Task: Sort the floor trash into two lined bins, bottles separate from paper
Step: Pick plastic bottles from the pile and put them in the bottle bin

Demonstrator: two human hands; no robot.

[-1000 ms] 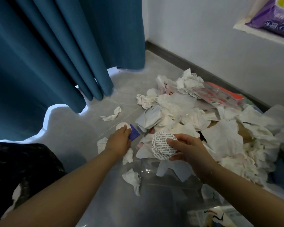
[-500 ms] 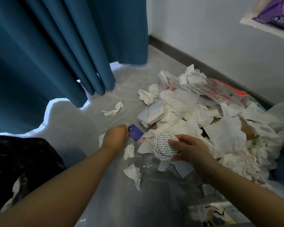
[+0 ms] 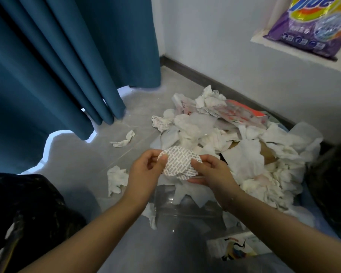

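Note:
A round white paper disc (image 3: 179, 163) printed with grey text sits between both hands above the floor. My left hand (image 3: 146, 170) pinches its left edge and my right hand (image 3: 211, 172) pinches its right edge. Behind them lies a heap of crumpled white tissues and paper (image 3: 244, 146) with some plastic wrappers (image 3: 238, 113). A clear plastic bottle (image 3: 185, 209) lies on the floor under my forearms. A black-lined bin (image 3: 24, 209) stands at the lower left, and another black liner (image 3: 335, 186) shows at the right edge.
Blue curtains (image 3: 67, 66) hang on the left. A white wall with a dark baseboard (image 3: 215, 79) runs behind the heap. A purple detergent bag (image 3: 311, 24) rests on a ledge top right. Loose tissues (image 3: 124, 140) lie on the grey floor.
My left hand left the floor near the small blue card and came right to pinch the disc's left edge. The disc rose a little with my right hand.

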